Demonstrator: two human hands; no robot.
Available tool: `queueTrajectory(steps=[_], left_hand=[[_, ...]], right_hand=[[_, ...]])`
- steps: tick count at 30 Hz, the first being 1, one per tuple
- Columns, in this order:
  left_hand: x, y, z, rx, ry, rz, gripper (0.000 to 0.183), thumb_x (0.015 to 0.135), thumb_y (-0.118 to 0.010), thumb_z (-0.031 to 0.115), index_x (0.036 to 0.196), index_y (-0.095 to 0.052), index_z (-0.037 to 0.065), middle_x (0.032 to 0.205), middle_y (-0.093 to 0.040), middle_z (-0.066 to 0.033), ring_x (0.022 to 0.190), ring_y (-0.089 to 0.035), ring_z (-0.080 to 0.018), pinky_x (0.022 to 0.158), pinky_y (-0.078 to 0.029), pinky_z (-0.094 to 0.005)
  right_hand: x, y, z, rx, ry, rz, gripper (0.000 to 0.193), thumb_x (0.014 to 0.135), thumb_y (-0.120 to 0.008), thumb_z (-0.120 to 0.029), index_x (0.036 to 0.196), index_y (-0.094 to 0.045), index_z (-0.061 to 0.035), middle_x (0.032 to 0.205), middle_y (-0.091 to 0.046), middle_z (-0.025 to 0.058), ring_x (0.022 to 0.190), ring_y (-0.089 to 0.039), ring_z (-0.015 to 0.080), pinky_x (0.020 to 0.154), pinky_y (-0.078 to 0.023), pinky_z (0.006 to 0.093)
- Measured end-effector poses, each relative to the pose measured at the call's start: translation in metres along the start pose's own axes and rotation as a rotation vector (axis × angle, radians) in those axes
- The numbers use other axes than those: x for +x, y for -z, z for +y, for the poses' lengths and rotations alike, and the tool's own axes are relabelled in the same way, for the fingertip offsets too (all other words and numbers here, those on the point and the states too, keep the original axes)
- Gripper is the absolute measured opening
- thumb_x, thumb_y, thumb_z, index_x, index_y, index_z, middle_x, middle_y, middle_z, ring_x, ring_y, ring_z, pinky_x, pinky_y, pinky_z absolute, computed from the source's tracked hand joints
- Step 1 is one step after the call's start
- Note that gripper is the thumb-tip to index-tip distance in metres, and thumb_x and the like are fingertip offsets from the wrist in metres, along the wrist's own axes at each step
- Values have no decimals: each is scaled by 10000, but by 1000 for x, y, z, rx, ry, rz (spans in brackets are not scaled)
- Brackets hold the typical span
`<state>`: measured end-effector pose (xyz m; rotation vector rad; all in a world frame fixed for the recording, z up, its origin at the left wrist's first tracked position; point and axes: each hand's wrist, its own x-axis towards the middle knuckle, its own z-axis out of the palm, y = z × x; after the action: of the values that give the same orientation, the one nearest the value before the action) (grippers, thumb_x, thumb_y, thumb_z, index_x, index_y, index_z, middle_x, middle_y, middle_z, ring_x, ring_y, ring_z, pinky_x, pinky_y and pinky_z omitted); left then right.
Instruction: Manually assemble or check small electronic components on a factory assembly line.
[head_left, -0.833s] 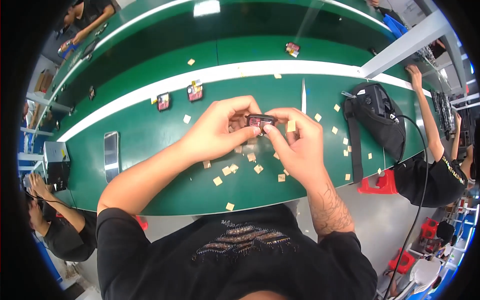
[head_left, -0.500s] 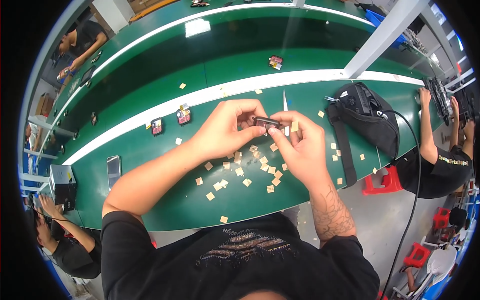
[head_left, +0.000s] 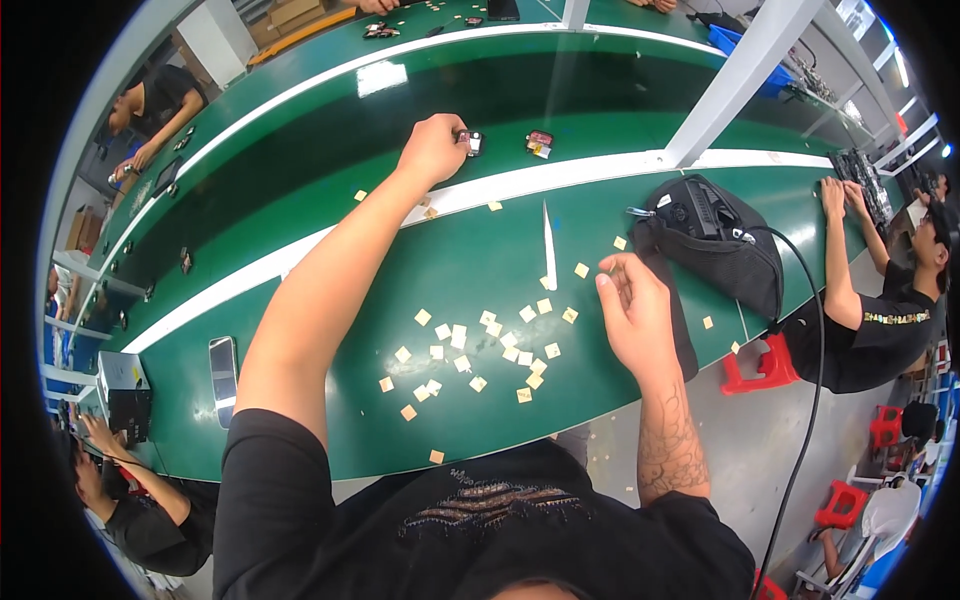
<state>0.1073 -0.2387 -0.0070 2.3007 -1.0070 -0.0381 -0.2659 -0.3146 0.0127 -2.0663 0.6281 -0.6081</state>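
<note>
My left hand point(head_left: 434, 148) reaches far over the dark green strip beyond the white rail. Its fingers are closed on the edge of a small dark electronic module point(head_left: 473, 144), with a pale part on top. To its right, a similar module point(head_left: 540, 144) with red and yellow parts lies on the strip. Fingers loosely curved and apart, my right hand point(head_left: 636, 308) is open and holds nothing. Left of it lies a slim, pointed silver tool point(head_left: 549, 250), like tweezers. Many small beige square pieces point(head_left: 459, 336) are scattered on the green table point(head_left: 370, 445) between my arms.
A black bag point(head_left: 715, 245) with a cable sits to the right. A phone point(head_left: 222, 380) lies at the left. The white rail point(head_left: 510, 175) crosses behind the table, with a metal post point(head_left: 740, 80) rising from it. Co-workers sit on both sides; a red stool point(head_left: 760, 365) stands at right.
My left hand has carried the module from between both hands out to the far strip. My right hand has let go and moved slightly right and nearer. My left forearm now covers the table behind it.
</note>
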Motion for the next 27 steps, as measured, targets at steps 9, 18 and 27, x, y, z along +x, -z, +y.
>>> queueTrajectory(steps=[9, 18, 27], left_hand=[[54, 15, 3, 285, 6, -335, 439, 904, -786, 331, 1295, -762, 132, 1314, -722, -177, 1233, -694, -297, 1051, -555, -445], [47, -43, 89, -24, -488, -499, 658, 823, -813, 129, 1451, -620, 101, 1403, -606, -183, 1328, -604, -377, 1142, -496, -475], [38, -69, 86, -123, -555, -271, 541, 789, -778, 107, 1315, -676, 35, 1151, -685, -184, 1143, -688, -345, 999, -574, -446]], right_hand=[[-21, -8, 19, -175, 156, 95, 55, 1007, -704, -78, 995, -676, -32, 887, -690, 113, 702, -700, 298, 640, -551, 386], [-18, -1, 18, -182, 217, 91, 117, 989, -735, -102, 924, -654, -46, 865, -670, 115, 730, -674, 339, 653, -537, 423], [-23, -2, 14, -145, 216, 67, 96, 982, -730, -106, 943, -667, -45, 862, -672, 117, 807, -685, 369, 721, -549, 453]])
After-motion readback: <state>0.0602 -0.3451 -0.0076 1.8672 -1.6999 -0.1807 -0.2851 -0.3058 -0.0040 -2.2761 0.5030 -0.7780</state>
